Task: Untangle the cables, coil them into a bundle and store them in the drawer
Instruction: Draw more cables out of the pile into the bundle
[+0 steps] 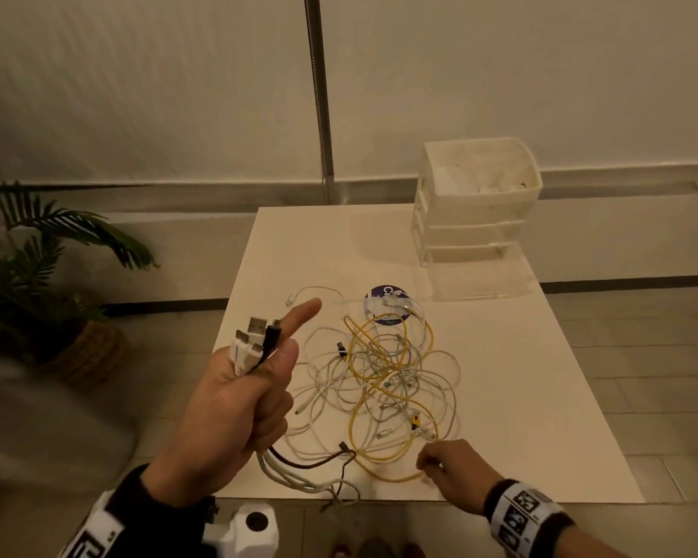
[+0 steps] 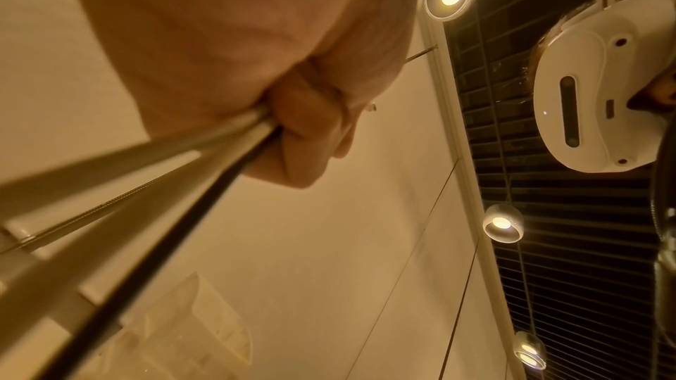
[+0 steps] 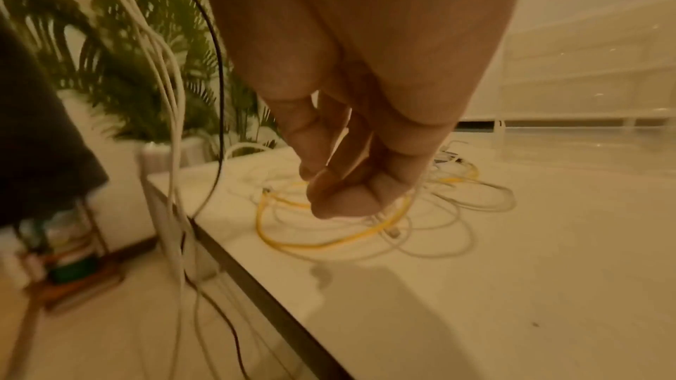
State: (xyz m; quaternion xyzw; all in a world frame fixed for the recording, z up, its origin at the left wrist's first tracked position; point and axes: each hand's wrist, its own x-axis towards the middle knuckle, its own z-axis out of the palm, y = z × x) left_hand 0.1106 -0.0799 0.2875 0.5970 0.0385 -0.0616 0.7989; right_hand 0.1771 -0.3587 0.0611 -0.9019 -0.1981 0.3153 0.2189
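A tangle of white, grey and yellow cables [image 1: 387, 376] lies in the middle of the white table [image 1: 540, 376]. My left hand [image 1: 234, 400] is raised at the table's left front and grips several cable ends [image 1: 254, 340], white and black plugs sticking up out of the fist, index finger pointing out. Their cords [image 2: 183, 172] leave the left hand [image 2: 292, 132] and hang past the front edge. My right hand [image 1: 448, 473] is low at the tangle's near side. Its bunched fingertips [image 3: 347, 198] pinch the yellow cable [image 3: 292, 244].
A white drawer unit [image 1: 476, 211] stands at the table's far right, its clear bottom drawer [image 1: 480, 279] pulled forward. A purple disc [image 1: 383, 296] lies under the far cables. A potted palm [image 1: 37, 255] stands on the floor to the left. Held cords [image 3: 172, 97] dangle over the table's front edge [image 3: 256, 279].
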